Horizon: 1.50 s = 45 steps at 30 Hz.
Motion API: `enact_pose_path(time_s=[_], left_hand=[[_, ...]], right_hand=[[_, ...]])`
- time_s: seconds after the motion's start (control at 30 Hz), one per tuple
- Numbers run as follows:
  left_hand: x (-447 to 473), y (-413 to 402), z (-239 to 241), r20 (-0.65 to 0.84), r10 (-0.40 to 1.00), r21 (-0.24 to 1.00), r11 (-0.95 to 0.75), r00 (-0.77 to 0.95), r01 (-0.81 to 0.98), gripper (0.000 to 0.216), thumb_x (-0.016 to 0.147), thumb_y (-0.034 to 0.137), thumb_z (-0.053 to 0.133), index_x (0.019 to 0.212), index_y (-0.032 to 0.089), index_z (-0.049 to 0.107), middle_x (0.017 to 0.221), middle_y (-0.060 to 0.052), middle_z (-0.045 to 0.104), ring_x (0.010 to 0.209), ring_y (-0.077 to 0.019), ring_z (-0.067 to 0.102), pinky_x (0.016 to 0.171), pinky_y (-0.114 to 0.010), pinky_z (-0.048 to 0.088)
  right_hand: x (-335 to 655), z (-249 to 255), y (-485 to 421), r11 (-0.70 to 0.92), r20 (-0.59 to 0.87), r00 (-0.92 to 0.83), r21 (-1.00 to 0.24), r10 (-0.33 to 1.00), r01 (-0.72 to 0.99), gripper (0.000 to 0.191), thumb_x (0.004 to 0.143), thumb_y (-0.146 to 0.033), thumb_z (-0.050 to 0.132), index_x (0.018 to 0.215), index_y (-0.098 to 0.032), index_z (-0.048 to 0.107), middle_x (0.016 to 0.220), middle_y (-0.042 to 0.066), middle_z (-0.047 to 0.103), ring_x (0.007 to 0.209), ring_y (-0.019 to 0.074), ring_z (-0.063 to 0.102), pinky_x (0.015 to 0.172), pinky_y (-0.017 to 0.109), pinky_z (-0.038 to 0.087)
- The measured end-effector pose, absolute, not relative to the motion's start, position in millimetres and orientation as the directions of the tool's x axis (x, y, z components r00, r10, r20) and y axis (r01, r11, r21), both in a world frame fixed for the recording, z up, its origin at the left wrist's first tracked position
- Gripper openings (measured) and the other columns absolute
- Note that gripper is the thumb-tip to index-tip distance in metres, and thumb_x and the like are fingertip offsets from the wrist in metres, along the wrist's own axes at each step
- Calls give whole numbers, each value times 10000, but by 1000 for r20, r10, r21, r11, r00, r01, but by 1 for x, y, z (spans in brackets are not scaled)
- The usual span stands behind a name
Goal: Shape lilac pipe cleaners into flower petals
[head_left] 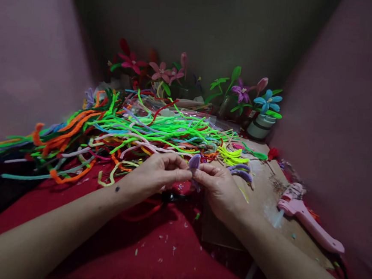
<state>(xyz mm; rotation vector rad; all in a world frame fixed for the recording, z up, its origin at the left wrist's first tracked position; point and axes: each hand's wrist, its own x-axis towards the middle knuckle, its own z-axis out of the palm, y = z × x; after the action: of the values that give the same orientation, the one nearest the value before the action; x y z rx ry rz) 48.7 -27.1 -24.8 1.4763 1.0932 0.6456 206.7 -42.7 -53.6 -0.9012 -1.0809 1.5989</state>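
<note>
Between both hands is a small purple pipe-cleaner petal (195, 161), held up just above the red cloth. My left hand (167, 171) pinches it from the left with thumb and forefinger. From the right, the thumb and fingers of my right hand (218, 183) close on the same piece, so the two hands nearly touch. A bit of purple shows below the fingertips; the rest is hidden by them. Right beside my right hand, several bent purple pipe cleaners (241, 172) lie on the cardboard.
A big heap of coloured pipe cleaners (161, 131) spreads behind and left. A pink glue gun (311, 222) with a glue stick rests on the cardboard (265, 197) at right. Pipe-cleaner flowers (161, 71) and a small jar (260, 126) stand at the back. Scraps dot the red cloth (151, 253).
</note>
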Motion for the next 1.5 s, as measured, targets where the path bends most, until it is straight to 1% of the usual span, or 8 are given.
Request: enact_pose_path(time_s=[0.1,0.27,0.53,0.63,0.77,0.93,1.23,1.5], left_hand=[[47,-28,-30,-136,896,921,-42,423,386,208,742,338,589,674,143,562,532,49,451,463,-62,357,442,-184,265],[43,-30,-33,307,846,684,-515,436,516,195,790,263,545,652,141,612,530,39,468,516,-77,419,520,-194,321],[41,-35,-32,473,733,489,-680,489,546,215,812,246,549,635,138,607,570,20,516,531,-74,440,545,-204,332],[42,-35,-25,413,848,692,-529,331,492,252,788,269,579,570,143,562,523,34,457,501,-68,397,514,-205,318],[46,-29,-28,40,978,995,-58,206,84,216,802,370,560,733,165,561,564,44,473,438,-55,368,426,-187,280],[57,-30,-44,-228,843,955,290,488,-56,251,757,361,631,692,131,557,563,28,499,429,-27,306,417,-177,206],[65,-36,-48,-337,746,901,433,575,-34,267,772,300,576,571,149,487,435,64,369,355,-27,179,374,-205,76],[66,-41,-45,-294,764,910,408,574,-77,255,753,316,630,658,154,458,518,75,386,400,-17,227,376,-163,125]], right_hand=[[207,-54,-42,-76,-26,-189,-962,982,-263,152,695,-305,684,682,-155,658,625,-12,587,551,89,454,554,238,364],[207,-54,-42,-108,-72,-160,-966,985,-233,175,648,-305,715,616,-169,609,563,-37,527,503,80,406,496,229,324],[204,-52,-47,-123,-88,-167,-970,982,-212,143,677,-262,684,616,-166,597,551,-43,507,478,68,378,471,224,298],[203,-52,-47,-125,-84,-161,-956,983,-266,165,683,-263,679,611,-168,565,499,-63,450,420,58,325,424,220,275],[205,-54,-42,-147,-117,-105,-922,988,-358,192,670,-278,695,616,-155,558,479,-58,469,394,59,376,408,212,299],[204,-54,-41,-103,-61,-112,-900,992,-424,198,651,-302,726,693,-154,601,550,-40,537,457,77,456,462,221,372],[207,-59,-42,-27,3,-102,-955,995,-294,122,673,-263,689,689,-163,620,612,-33,554,530,79,441,521,220,346],[208,-58,-39,-68,-50,-69,-950,996,-305,205,689,-298,666,619,-156,535,516,-59,435,452,65,327,461,234,250]])
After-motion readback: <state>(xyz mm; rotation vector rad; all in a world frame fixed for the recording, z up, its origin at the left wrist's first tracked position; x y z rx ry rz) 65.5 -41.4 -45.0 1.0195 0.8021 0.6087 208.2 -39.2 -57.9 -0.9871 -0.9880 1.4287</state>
